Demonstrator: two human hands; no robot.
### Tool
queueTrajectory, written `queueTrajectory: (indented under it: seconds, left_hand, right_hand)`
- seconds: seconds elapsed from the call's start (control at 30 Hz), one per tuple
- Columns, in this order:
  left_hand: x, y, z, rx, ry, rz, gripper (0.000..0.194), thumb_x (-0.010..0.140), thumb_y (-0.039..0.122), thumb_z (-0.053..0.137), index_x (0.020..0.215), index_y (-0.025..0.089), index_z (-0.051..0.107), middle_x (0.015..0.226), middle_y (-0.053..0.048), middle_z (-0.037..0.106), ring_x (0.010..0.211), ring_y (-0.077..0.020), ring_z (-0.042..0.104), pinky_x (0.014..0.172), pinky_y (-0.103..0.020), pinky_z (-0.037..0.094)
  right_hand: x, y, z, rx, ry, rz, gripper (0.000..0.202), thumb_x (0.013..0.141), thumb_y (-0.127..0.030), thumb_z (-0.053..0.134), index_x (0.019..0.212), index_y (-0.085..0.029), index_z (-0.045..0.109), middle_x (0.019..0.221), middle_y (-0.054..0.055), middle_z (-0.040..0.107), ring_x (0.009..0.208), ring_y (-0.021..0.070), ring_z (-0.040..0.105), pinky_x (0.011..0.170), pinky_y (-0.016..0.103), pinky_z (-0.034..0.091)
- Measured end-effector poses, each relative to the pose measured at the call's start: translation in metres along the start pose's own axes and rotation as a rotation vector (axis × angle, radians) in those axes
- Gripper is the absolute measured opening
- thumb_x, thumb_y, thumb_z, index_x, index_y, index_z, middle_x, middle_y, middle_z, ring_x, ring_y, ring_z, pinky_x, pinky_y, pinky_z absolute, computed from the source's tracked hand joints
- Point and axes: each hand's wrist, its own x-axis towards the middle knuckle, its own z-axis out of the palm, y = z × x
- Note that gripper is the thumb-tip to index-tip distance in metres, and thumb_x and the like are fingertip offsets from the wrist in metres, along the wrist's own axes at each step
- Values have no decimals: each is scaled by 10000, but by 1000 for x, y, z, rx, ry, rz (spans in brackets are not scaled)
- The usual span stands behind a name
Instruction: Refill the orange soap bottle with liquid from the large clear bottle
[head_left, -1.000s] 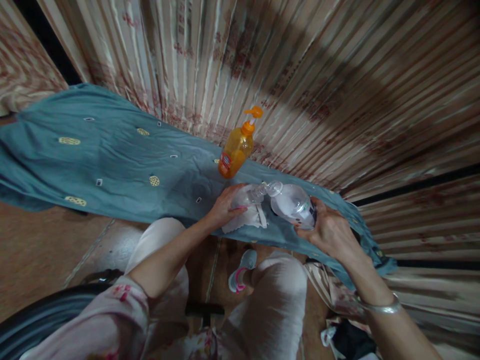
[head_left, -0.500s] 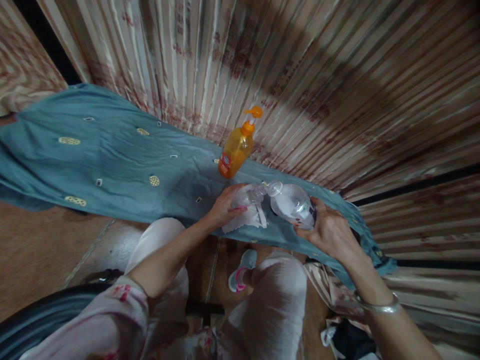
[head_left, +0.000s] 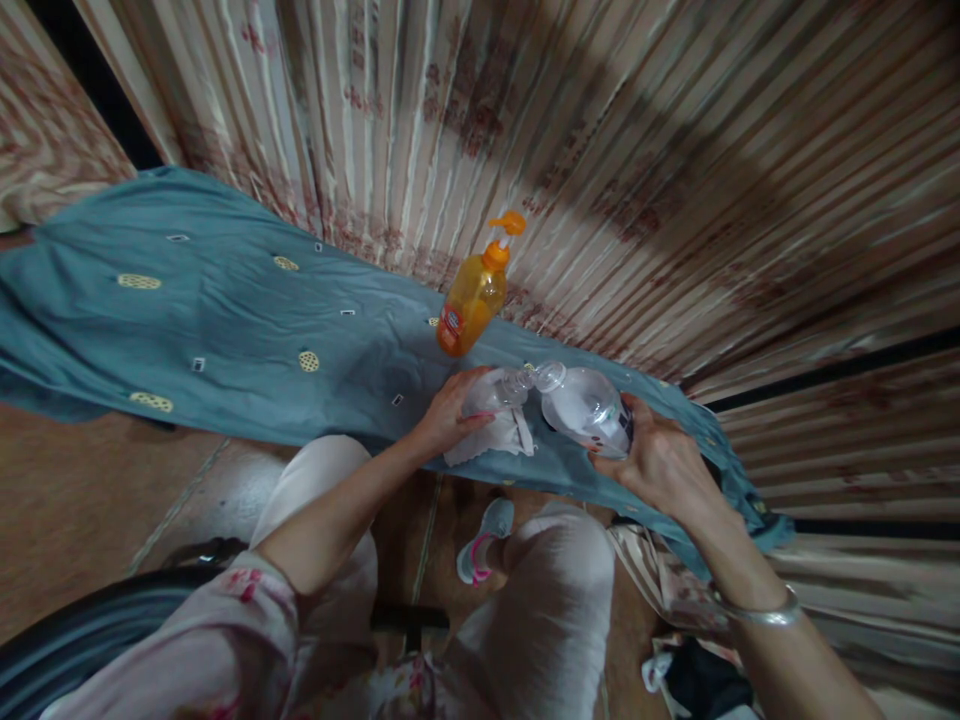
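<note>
My left hand (head_left: 451, 412) is wrapped round a small clear bottle (head_left: 495, 391), its neck pointing right. In my right hand (head_left: 651, 452) is a larger clear bottle (head_left: 585, 408) with a dark patch on its label, tilted so that its mouth faces left. The two mouths meet or nearly meet; whether they touch I cannot tell. A white cloth or tissue (head_left: 501, 438) lies under the small bottle. Behind them an orange pump bottle (head_left: 472, 303) stands upright on the teal cloth.
A teal patterned cloth (head_left: 247, 330) covers the long narrow surface. Pleated curtains (head_left: 390, 130) hang behind it and on the right. Below are my knees, a foot in a shoe (head_left: 495, 530) and a dark bundle (head_left: 705, 678) on the floor at right.
</note>
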Motion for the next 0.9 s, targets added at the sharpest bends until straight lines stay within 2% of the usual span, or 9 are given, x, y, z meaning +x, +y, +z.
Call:
queueTrajectory:
  seconds: [0.5,0.73,0.9]
  left_hand:
    - [0,-1,1,-23,0,8,660,786,369,705,1359,205,423,1380,-98,530,1271,-274,495,1103,-425,383]
    - [0,-1,0,-35,-3,24,658,787,359,701,1348,150,427,1379,-123,526,1280,-275,485,1112,-414,368]
    - [0,-2,1,-31,0,21,658,783,369,703,1348,178,426,1374,-111,533,1277,-277,490,1108,-422,373]
  right_hand:
    - [-1,-1,0,-7,-15,18,633,726,-463,592,1219,-86,469,838,121,683,760,274,650,646,353,470]
    - [-1,0,-1,-9,-19,18,629,727,-469,592,1211,-85,475,842,129,683,764,278,650,650,354,471]
    - [-1,-1,-1,-5,-18,14,614,733,-472,575,1207,-94,478,818,115,678,747,271,644,642,349,467]
